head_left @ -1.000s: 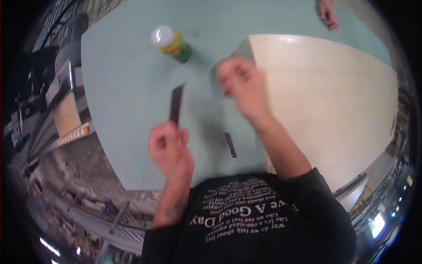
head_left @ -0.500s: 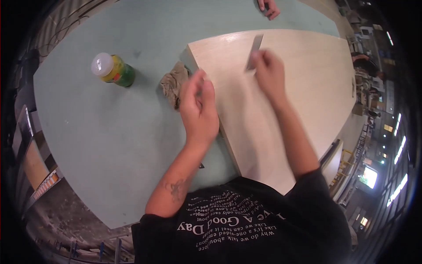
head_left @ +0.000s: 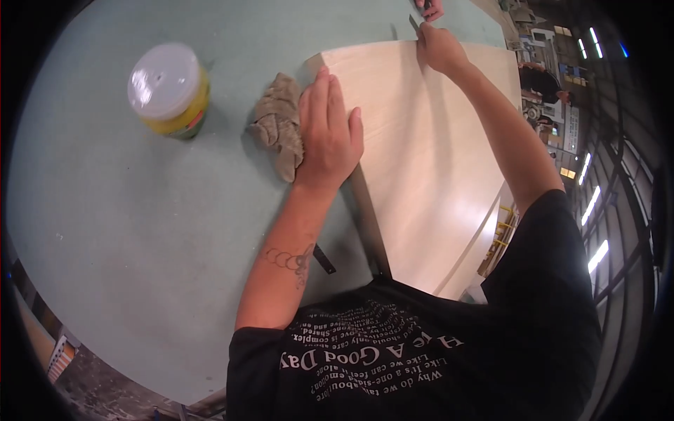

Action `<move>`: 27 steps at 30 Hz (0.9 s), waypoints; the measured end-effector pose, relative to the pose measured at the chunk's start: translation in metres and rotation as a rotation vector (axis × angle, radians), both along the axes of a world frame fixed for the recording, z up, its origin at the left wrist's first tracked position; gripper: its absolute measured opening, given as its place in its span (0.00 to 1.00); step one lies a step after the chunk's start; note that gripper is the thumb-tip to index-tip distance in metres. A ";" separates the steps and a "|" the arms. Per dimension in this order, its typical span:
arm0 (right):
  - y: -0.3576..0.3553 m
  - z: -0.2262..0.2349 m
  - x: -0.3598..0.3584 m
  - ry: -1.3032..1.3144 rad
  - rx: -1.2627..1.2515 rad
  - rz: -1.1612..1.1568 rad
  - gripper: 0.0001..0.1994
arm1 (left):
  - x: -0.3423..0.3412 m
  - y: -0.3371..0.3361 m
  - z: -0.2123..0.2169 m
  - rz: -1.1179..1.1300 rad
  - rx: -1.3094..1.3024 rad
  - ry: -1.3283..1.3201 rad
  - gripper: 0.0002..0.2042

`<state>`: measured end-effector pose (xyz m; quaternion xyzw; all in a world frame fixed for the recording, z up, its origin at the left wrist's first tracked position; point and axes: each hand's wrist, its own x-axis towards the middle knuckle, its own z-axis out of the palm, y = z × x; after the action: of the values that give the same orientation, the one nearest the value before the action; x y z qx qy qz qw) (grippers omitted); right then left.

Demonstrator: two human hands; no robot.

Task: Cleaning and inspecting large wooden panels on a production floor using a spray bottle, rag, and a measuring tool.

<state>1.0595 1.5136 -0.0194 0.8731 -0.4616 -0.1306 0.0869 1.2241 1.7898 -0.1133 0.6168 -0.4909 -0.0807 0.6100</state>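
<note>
A pale wooden board (head_left: 435,140) with a thick edge lies on the green table. My left hand (head_left: 328,133) rests on its left edge near the far left corner, fingers stretched out and holding nothing. At the board's far edge, my right hand (head_left: 441,50) is closed on a thin, flat metal strip (head_left: 413,25) that looks like a blade; its lower part is hidden by the fingers. A crumpled brown rag (head_left: 277,119) lies just left of my left hand.
A yellow-green jar with a white lid (head_left: 165,81) stands on the green table (head_left: 140,231) to the left. By my left forearm lies a narrow dark strip (head_left: 324,259). Another person's hand (head_left: 430,8) is at the far edge, close beyond my right hand.
My right hand has moved away from me to the board's far edge with the metal strip. My left hand has flattened onto the board's left edge. The view has shifted, and the jar appears larger.
</note>
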 end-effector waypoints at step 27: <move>0.022 0.025 0.007 0.147 -0.047 -0.035 0.13 | -0.015 -0.002 0.018 0.076 -0.069 0.124 0.27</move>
<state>1.0663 1.5357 0.0054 0.8507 -0.4721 -0.1849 0.1390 1.2096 1.7876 -0.0956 0.6076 -0.4306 -0.0786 0.6627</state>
